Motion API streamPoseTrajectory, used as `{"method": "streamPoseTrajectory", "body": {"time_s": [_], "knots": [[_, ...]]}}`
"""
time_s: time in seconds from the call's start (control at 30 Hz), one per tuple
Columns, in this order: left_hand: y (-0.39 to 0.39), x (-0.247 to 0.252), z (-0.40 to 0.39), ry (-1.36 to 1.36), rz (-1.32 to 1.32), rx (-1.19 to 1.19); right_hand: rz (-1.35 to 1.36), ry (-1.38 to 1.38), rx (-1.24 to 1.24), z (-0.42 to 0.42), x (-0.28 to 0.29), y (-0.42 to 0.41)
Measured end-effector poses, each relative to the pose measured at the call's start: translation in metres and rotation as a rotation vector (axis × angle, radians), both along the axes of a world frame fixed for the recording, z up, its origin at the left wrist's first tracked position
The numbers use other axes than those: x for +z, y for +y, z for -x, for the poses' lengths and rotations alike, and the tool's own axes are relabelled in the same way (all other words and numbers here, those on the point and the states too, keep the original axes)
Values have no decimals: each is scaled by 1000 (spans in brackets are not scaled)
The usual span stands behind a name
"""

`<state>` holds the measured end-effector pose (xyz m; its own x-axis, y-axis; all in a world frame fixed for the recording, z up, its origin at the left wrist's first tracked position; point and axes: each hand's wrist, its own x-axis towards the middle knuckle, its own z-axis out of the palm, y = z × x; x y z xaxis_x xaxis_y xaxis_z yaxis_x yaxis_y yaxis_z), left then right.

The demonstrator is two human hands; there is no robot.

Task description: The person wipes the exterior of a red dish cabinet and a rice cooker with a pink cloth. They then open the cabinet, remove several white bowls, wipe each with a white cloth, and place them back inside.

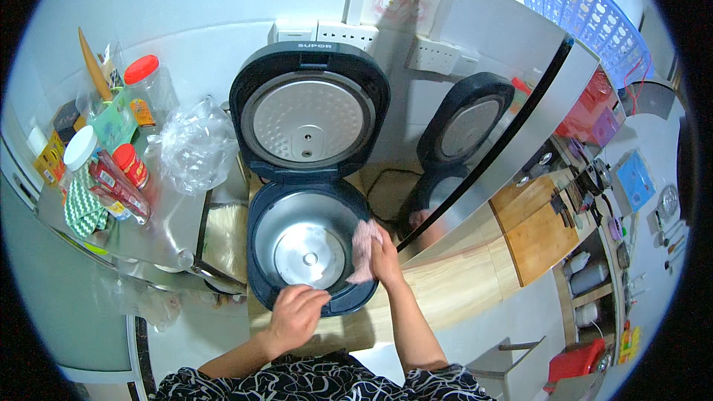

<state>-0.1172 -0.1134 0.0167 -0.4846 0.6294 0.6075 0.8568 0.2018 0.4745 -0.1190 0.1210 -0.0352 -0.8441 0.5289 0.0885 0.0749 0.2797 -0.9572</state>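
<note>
A dark blue Supor rice cooker (262,302) stands before me with its lid (306,117) raised. Its round metal interior (289,206) has a small disc at the centre of the floor. Bunched in my right hand (387,259) is a pink cloth (365,250), which hangs over the cooker's right rim. My left hand (295,314) is at the front rim with its fingers bent together. Its palm faces away, so whether it grips the rim is hidden.
Left of the cooker, a metal surface (172,228) bears a clear plastic bag (198,145), jars and packets. A glossy panel (473,28) with a black edge rises at right, mirroring the cooker. Beyond it lie a wooden board (537,239) and a blue basket (585,16).
</note>
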Motion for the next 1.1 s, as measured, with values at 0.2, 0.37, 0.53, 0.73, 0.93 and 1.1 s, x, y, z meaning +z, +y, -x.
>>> {"method": "streamPoseTrajectory", "body": {"time_s": [0.2,0.37,0.53,0.73,0.93,1.1], "knots": [[-4,-13,-32,-119,6,-263,-398,27,-8,-98,15,-68],[1,-31,-48,-93,95,-268,-811,77,177,-118,14,-86],[-18,-48,-54,-141,-36,-97,-793,104,314,-124,9,-101],[-45,-56,-57,-157,-146,240,-1003,145,509,-98,28,-132],[-67,-79,-38,-307,-288,537,-973,226,630,-50,23,-176],[-75,-78,-9,-461,-363,560,-1076,259,655,-10,21,-193]]}}
